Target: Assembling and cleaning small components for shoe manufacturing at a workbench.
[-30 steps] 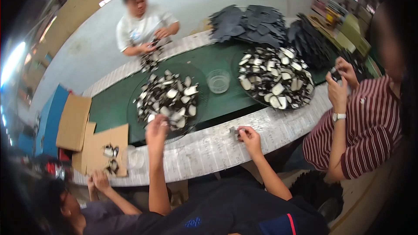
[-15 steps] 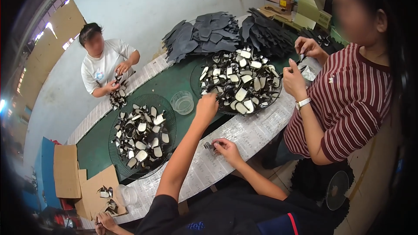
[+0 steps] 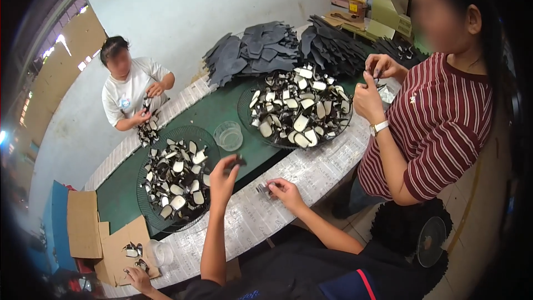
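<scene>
Green surfacing covers the middle of the table (image 3: 119, 194), with a pale printed strip (image 3: 250, 225) running along your near side. Your left hand (image 3: 224, 173) is raised to the right of the left basket, its thumb and fingertips closed on a small dark piece (image 3: 240, 160) whose shape is hard to make out. Your right hand (image 3: 286, 193), farther right, pinches a small grey piece (image 3: 262, 190) over the near strip; you cannot tell whether the piece touches it.

On your left, a black wire basket (image 3: 206, 140) holds a loose heap of dark pieces with rounded white faces (image 3: 177, 183). Farther off to the right, a second wire basket (image 3: 244, 114) is piled above its rim with similar pieces (image 3: 302, 105). Between the two stands a clear plastic tub (image 3: 229, 136); its contents you cannot tell. At the near left, another clear tub (image 3: 162, 253) sits beside a flat cardboard sheet (image 3: 116, 250) bearing two small black-and-white clusters (image 3: 133, 251), where a co-worker's hand (image 3: 140, 282) reaches in. Dark grey cut sheets (image 3: 252, 50) lie stacked on the far side
</scene>
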Action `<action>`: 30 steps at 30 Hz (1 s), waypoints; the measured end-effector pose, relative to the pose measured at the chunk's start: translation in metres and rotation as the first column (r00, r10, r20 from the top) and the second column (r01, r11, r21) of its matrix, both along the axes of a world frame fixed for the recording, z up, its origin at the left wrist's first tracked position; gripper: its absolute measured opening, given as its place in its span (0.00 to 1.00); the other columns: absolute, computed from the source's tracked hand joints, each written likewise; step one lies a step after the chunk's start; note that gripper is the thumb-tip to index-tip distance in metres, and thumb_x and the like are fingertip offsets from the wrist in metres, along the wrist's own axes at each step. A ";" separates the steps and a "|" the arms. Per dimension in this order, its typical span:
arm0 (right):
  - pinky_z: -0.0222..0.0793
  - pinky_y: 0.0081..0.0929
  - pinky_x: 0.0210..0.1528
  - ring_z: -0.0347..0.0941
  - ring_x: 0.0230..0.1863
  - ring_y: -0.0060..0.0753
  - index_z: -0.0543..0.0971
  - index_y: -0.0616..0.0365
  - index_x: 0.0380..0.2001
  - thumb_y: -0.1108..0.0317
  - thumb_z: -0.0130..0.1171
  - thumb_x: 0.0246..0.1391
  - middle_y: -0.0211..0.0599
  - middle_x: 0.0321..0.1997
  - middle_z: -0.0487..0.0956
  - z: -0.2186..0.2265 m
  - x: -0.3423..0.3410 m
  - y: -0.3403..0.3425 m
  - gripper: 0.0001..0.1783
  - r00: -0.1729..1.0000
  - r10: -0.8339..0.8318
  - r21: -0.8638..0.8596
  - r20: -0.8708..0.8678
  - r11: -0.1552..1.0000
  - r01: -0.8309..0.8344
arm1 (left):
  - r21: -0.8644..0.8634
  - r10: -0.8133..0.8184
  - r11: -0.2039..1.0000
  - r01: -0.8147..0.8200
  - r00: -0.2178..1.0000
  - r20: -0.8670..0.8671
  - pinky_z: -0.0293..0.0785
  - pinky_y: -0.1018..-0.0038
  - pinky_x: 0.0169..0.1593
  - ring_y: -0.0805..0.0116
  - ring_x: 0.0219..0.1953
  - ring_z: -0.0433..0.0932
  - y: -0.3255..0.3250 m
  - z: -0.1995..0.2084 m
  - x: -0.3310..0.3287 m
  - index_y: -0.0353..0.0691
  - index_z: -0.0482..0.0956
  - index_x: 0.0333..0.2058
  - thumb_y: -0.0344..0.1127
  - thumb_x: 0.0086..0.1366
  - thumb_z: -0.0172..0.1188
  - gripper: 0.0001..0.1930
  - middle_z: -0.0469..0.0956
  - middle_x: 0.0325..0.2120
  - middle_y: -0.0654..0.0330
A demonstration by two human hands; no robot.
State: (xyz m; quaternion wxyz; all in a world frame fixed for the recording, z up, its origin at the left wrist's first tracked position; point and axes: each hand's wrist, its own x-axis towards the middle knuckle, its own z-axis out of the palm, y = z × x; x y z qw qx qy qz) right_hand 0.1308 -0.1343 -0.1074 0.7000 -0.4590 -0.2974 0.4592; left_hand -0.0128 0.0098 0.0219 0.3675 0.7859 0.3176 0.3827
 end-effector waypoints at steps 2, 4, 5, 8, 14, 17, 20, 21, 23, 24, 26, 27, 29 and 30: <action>0.73 0.17 0.38 0.75 0.34 0.17 0.78 0.63 0.47 0.67 0.58 0.62 0.30 0.35 0.80 0.001 -0.002 0.004 0.13 1.000 0.024 -0.026 -0.017 0.999 -0.025 | -0.142 0.054 0.988 -0.064 0.996 -0.074 0.72 0.76 0.37 0.74 0.31 0.76 -0.033 0.000 -0.050 0.35 0.81 0.43 0.29 0.57 0.66 0.14 0.81 0.33 0.59; 0.71 0.17 0.36 0.73 0.31 0.17 0.79 0.61 0.45 0.65 0.58 0.62 0.28 0.34 0.79 -0.003 -0.002 0.007 0.13 1.000 -0.009 -0.048 0.019 0.999 0.009 | -0.084 0.014 0.996 -0.036 0.968 -0.251 0.70 0.74 0.34 0.70 0.28 0.75 -0.055 0.005 -0.084 0.37 0.82 0.41 0.29 0.55 0.68 0.14 0.79 0.28 0.59; 0.70 0.17 0.36 0.73 0.32 0.16 0.79 0.61 0.44 0.65 0.58 0.62 0.28 0.34 0.79 -0.001 -0.002 0.008 0.12 0.999 -0.015 -0.057 0.037 0.998 0.017 | -0.052 -0.009 0.999 -0.007 0.952 -0.307 0.70 0.70 0.34 0.64 0.28 0.74 -0.064 0.004 -0.096 0.39 0.83 0.40 0.28 0.53 0.68 0.14 0.77 0.27 0.57; 0.71 0.17 0.40 0.73 0.36 0.16 0.79 0.60 0.44 0.66 0.58 0.62 0.29 0.39 0.79 0.011 -0.004 0.008 0.11 0.998 -0.047 -0.031 0.034 0.998 0.048 | 0.063 -0.085 0.989 0.131 0.873 -0.481 0.71 0.64 0.43 0.54 0.39 0.74 -0.080 -0.015 -0.129 0.40 0.83 0.35 0.25 0.56 0.62 0.08 0.77 0.33 0.56; 0.72 0.18 0.39 0.73 0.35 0.17 0.79 0.62 0.44 0.67 0.57 0.62 0.30 0.41 0.80 0.005 -0.008 0.006 0.11 0.992 -0.076 -0.065 0.099 0.994 0.083 | 0.060 0.037 0.998 -0.010 0.885 -0.463 0.66 0.62 0.55 0.51 0.51 0.70 -0.112 -0.046 -0.140 0.36 0.74 0.51 0.28 0.56 0.64 0.22 0.74 0.48 0.51; 0.73 0.18 0.40 0.73 0.35 0.18 0.78 0.63 0.46 0.68 0.57 0.62 0.32 0.40 0.79 0.003 -0.012 0.005 0.12 0.989 -0.064 -0.056 0.134 0.996 0.073 | 0.173 0.273 0.959 -0.225 0.896 -0.350 0.59 0.56 0.63 0.43 0.62 0.62 -0.122 -0.079 -0.143 0.36 0.74 0.51 0.31 0.57 0.66 0.22 0.68 0.56 0.45; 0.73 0.19 0.41 0.74 0.37 0.19 0.78 0.64 0.46 0.68 0.57 0.62 0.33 0.42 0.79 0.007 -0.014 0.005 0.13 0.989 -0.040 -0.057 0.143 0.997 0.048 | 0.194 0.346 0.933 -0.302 0.901 -0.262 0.57 0.56 0.64 0.42 0.63 0.61 -0.123 -0.097 -0.137 0.36 0.77 0.47 0.30 0.58 0.65 0.18 0.68 0.56 0.44; 0.73 0.19 0.41 0.74 0.37 0.19 0.78 0.64 0.46 0.68 0.57 0.62 0.33 0.42 0.79 0.009 -0.014 0.004 0.13 0.988 -0.037 -0.059 0.148 0.997 0.047 | 0.213 0.380 0.919 -0.333 0.891 -0.248 0.65 0.62 0.61 0.46 0.62 0.65 -0.125 -0.095 -0.134 0.36 0.78 0.46 0.26 0.59 0.63 0.15 0.67 0.59 0.46; 0.74 0.20 0.43 0.74 0.40 0.21 0.77 0.64 0.47 0.69 0.56 0.62 0.35 0.45 0.79 0.012 -0.014 -0.001 0.13 0.987 -0.026 -0.075 0.156 0.996 0.039 | 0.011 0.357 0.934 -0.357 0.928 -0.105 0.70 0.64 0.56 0.49 0.57 0.71 -0.133 -0.076 -0.130 0.37 0.78 0.47 0.24 0.60 0.61 0.15 0.69 0.56 0.47; 0.74 0.20 0.43 0.74 0.40 0.21 0.77 0.64 0.47 0.69 0.56 0.62 0.35 0.45 0.79 0.022 -0.020 -0.004 0.13 0.987 -0.016 -0.078 0.162 0.997 0.029 | -0.189 0.357 0.920 -0.344 0.933 0.040 0.75 0.67 0.51 0.52 0.51 0.76 -0.136 -0.071 -0.130 0.38 0.79 0.47 0.23 0.61 0.60 0.15 0.71 0.54 0.48; 0.74 0.22 0.44 0.74 0.43 0.22 0.77 0.65 0.47 0.69 0.56 0.62 0.37 0.47 0.79 0.048 -0.034 -0.016 0.13 0.995 0.003 -0.033 0.103 0.999 0.000 | -0.230 0.329 0.923 -0.309 0.943 0.053 0.79 0.75 0.45 0.61 0.46 0.80 -0.135 -0.068 -0.135 0.35 0.75 0.52 0.20 0.61 0.60 0.19 0.74 0.50 0.49; 0.74 0.23 0.45 0.74 0.44 0.23 0.77 0.67 0.47 0.72 0.56 0.62 0.39 0.49 0.78 0.064 -0.041 -0.023 0.13 0.997 0.020 -0.007 0.075 1.000 -0.019 | -0.461 0.337 0.864 -0.201 0.912 0.234 0.79 0.75 0.46 0.63 0.46 0.80 -0.139 -0.054 -0.133 0.33 0.73 0.53 0.19 0.60 0.60 0.21 0.75 0.48 0.48; 0.73 0.22 0.46 0.75 0.46 0.25 0.76 0.66 0.47 0.73 0.56 0.61 0.40 0.50 0.78 0.101 -0.059 -0.038 0.13 0.987 0.044 0.060 0.156 0.997 -0.054 | -0.653 0.377 0.757 -0.034 0.839 0.393 0.78 0.77 0.47 0.67 0.45 0.79 -0.145 -0.039 -0.137 0.27 0.68 0.56 0.16 0.58 0.62 0.27 0.76 0.46 0.47; 0.72 0.22 0.47 0.75 0.47 0.26 0.76 0.65 0.48 0.74 0.55 0.61 0.42 0.51 0.77 0.113 -0.064 -0.042 0.13 0.971 0.047 0.135 0.235 0.988 -0.081 | -0.657 0.381 0.753 -0.037 0.839 0.390 0.78 0.77 0.47 0.67 0.45 0.79 -0.145 -0.039 -0.140 0.27 0.68 0.56 0.16 0.58 0.62 0.27 0.76 0.46 0.47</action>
